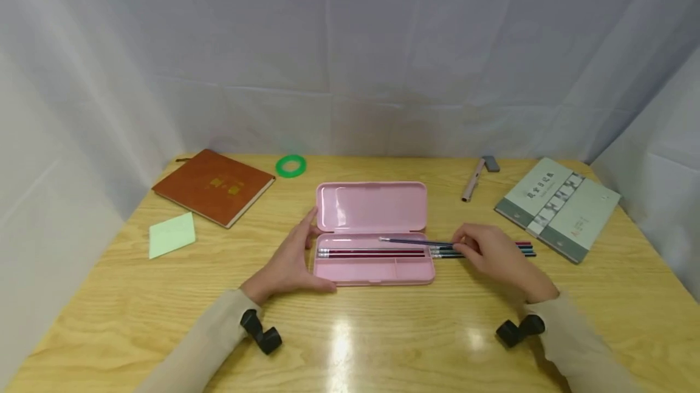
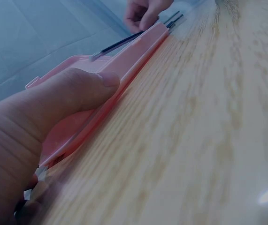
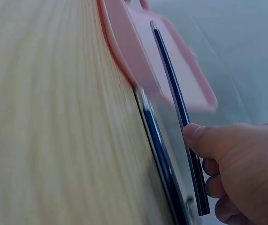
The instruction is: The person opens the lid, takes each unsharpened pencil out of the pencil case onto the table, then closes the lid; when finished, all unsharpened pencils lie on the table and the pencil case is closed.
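A pink pencil case (image 1: 355, 271) lies with its lid raised in the middle of the table. My left hand (image 1: 287, 262) grips its left end, thumb (image 2: 84, 89) along the front wall and fingers round the side. Dark red pencils (image 1: 372, 253) with pale eraser ends lie in the rear compartment; the front compartments hold nothing. My right hand (image 1: 494, 256) pinches a dark blue pencil (image 3: 171, 77) between thumb and fingers. The pencil's eraser end points left, above the case's right half. Several more pencils (image 1: 527, 250) lie at the case's right, partly hidden beneath that hand.
At the left are a brown notebook (image 1: 213, 186), pale green sticky notes (image 1: 172, 235) and a green tape roll (image 1: 291, 166). Toward the back right lie a pink pen (image 1: 473, 180) and a grey eraser (image 1: 491, 164). A grey-green notebook (image 1: 558, 211) lies far right.
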{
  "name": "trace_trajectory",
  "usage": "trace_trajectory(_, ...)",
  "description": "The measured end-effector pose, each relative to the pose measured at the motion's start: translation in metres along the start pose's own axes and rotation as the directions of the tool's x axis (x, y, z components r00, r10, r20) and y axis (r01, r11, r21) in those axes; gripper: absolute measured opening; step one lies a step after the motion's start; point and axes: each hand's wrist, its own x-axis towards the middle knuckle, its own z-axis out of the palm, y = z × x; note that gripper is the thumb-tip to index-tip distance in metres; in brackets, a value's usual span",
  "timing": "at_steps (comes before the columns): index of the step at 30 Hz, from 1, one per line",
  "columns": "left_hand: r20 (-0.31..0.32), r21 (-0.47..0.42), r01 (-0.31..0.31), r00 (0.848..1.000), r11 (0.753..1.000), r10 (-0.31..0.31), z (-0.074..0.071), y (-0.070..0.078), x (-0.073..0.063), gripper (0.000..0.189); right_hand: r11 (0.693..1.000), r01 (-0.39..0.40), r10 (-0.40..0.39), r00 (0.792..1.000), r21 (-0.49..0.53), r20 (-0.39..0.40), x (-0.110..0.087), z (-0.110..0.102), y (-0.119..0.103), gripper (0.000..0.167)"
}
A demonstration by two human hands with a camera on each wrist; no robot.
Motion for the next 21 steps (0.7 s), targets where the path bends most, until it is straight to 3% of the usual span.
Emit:
trace_trajectory(6,-0.001,-0.012,0.010,1.000,1.000,-0.010,0.001,0.002,0.000,0.145,0.997,-0.061,0.063,0.997,0.040,-0.046,-0.045,-0.019,0.031,0.004)
trace_trajectory(12,0.006,-0.003,0.010,1.000,1.000,-0.010,0.001,0.002,0.001,0.145,0.996,-0.083,0.086,0.993,0.036,-0.075,-0.075,-0.028,0.051,0.007)
trace_trajectory(16,0.004,0.006,0.008,1.000,1.000,-0.008,0.001,0.002,0.002,0.145,0.996,-0.082,0.086,0.994,0.047,-0.073,-0.083,-0.028,0.057,0.009)
trace_trajectory(21,0.008,0.009,0.015,1.000,1.000,-0.015,0.000,0.002,0.001,0.145,0.996,-0.086,0.088,0.993,0.034,-0.072,-0.078,-0.024,0.055,0.013)
